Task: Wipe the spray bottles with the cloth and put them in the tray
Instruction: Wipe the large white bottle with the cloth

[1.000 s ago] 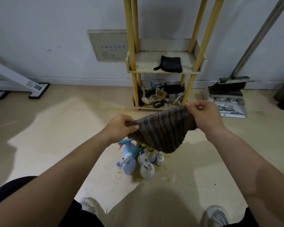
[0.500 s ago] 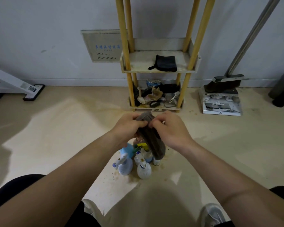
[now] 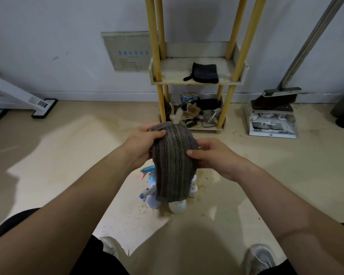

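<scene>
Striped cloth [image 3: 174,165] in both hands [image 3: 173,149]

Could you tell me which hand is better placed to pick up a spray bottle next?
Probably the right hand: it only pinches the cloth at its side, while the left hand holds the top edge it hangs from.

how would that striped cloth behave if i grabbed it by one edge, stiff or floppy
Probably floppy: the striped cloth hangs in a limp curve from where the left hand and right hand hold it. Likely light, since thumb-and-finger holds carry it. Its ribbed weave looks grippy, so slipping seems unlikely.
</scene>
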`<state>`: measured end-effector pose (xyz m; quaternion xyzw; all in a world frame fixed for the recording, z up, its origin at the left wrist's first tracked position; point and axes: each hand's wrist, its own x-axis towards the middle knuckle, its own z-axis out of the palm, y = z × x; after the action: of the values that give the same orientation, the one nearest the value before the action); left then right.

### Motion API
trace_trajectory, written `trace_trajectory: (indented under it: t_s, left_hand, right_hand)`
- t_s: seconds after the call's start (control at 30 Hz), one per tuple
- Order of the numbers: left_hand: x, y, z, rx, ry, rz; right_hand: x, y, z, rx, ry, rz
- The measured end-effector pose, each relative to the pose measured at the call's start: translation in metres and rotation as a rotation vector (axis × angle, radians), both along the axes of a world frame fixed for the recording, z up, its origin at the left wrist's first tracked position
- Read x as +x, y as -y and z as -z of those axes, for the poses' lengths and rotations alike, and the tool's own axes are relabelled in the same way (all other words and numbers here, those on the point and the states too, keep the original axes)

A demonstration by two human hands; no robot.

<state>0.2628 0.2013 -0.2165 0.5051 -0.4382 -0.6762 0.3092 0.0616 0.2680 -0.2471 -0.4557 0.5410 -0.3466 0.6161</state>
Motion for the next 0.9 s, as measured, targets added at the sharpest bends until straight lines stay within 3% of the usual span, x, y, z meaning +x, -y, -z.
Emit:
trace_trajectory:
  t_s: [0.07, 0.27, 0.37, 0.5, 0.6, 0.67, 0.77, 0.83, 0.9]
  left_hand:
    - [-0.002, -0.003, 0.004, 0.053, 0.040, -0.057]
    - [-0.006, -0.012, 0.019, 0.110, 0.136, 0.047]
    - [-0.006, -0.010, 0.023, -0.178, 0.312, 0.217]
    - [-0.014, -0.014, 0.030, -0.523, 0.578, 0.470]
    - [-0.019, -0.018, 0.040, -0.717, 0.875, 0.522]
    - [-0.019, -0.019, 0.043, -0.778, 0.971, 0.515]
    - [-0.019, -0.022, 0.043, -0.726, 0.910, 0.484]
    - [-0.020, -0.024, 0.043, -0.635, 0.820, 0.498]
    - [-0.022, -0.025, 0.043, -0.535, 0.677, 0.477]
  right_hand:
    - [0.003, 0.004, 0.000, -0.029, -0.122, 0.087]
    - [0.009, 0.007, 0.005, -0.029, -0.230, 0.307]
    - [0.006, 0.009, 0.007, -0.022, -0.330, 0.405]
    - [0.002, 0.008, 0.006, 0.052, -0.527, 0.372]
    - [0.003, 0.002, 0.002, 0.036, -0.417, 0.193]
    - [0.006, -0.003, 0.002, -0.013, -0.567, -0.005]
    - [0.006, -0.007, 0.008, -0.104, -0.934, -0.042]
    - [-0.001, -0.010, 0.011, -0.129, -0.959, 0.035]
    - [-0.013, -0.013, 0.014, -0.150, -0.854, 0.082]
